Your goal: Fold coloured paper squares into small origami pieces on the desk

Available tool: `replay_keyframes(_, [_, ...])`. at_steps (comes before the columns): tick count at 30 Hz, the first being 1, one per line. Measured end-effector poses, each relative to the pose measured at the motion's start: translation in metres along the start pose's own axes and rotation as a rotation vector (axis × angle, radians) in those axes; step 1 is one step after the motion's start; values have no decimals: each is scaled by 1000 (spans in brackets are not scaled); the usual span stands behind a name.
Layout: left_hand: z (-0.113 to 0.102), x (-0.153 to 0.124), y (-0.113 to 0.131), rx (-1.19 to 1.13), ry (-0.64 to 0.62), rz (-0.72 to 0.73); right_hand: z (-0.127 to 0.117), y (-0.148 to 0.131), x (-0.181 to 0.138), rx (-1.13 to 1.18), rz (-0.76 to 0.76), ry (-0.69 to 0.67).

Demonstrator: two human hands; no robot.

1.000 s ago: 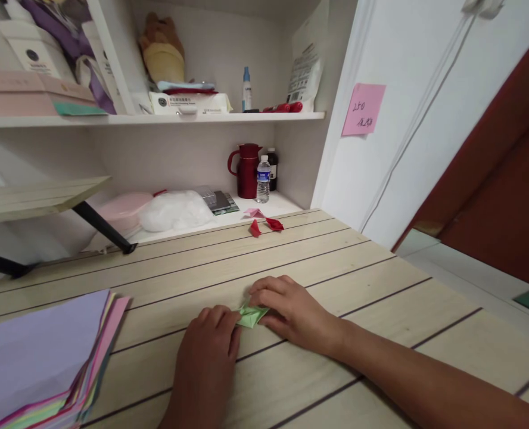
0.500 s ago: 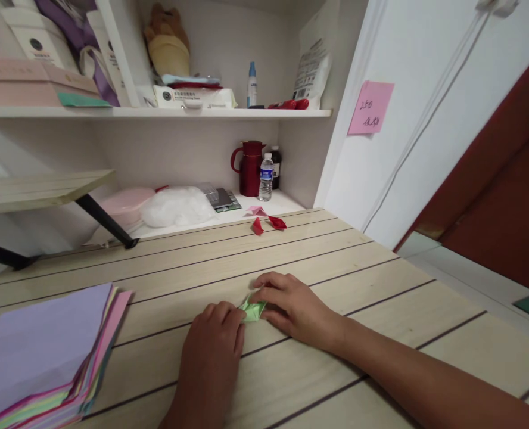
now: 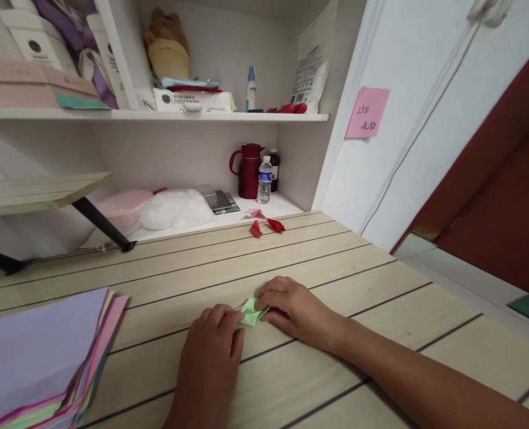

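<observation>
A small folded piece of light green paper (image 3: 251, 312) lies on the wooden table (image 3: 336, 262) in front of me. My left hand (image 3: 208, 354) presses its left side with curled fingers. On the paper's right side, my right hand (image 3: 293, 311) pinches it with bent fingers. Most of the paper is hidden under the two hands.
A stack of coloured paper sheets (image 3: 41, 357) with a lilac top sheet lies at the near left. Folded red paper pieces (image 3: 267, 226) and a pink one (image 3: 254, 212) sit at the table's far edge. Behind stand a red jug (image 3: 248, 171), a water bottle (image 3: 264, 179) and shelves. A pink sticky note (image 3: 366, 112) hangs on the wall.
Both hands stay on the green paper with small finger shifts; the right fingers have slid slightly right, showing a bit more of the paper. The view wobbles a little.
</observation>
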State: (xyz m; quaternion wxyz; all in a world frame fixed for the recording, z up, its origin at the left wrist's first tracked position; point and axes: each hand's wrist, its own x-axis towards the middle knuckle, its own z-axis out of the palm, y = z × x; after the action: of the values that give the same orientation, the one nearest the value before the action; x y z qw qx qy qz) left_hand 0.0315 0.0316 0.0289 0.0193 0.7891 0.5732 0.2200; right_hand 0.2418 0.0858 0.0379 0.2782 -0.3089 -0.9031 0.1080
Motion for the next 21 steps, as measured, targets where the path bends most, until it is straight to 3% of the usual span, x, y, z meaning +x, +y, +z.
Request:
replay_keyframes(6, [7, 2, -3, -89, 39, 23, 0, 1, 0, -79, -44, -16])
replay_keyframes(15, [-4, 2, -1, -231, 121, -92, -2, 1, 2, -150, -74, -35])
replay_keyframes(21, [-4, 9, -1, -156, 133, -135, -1, -6, 2, -242, -141, -32])
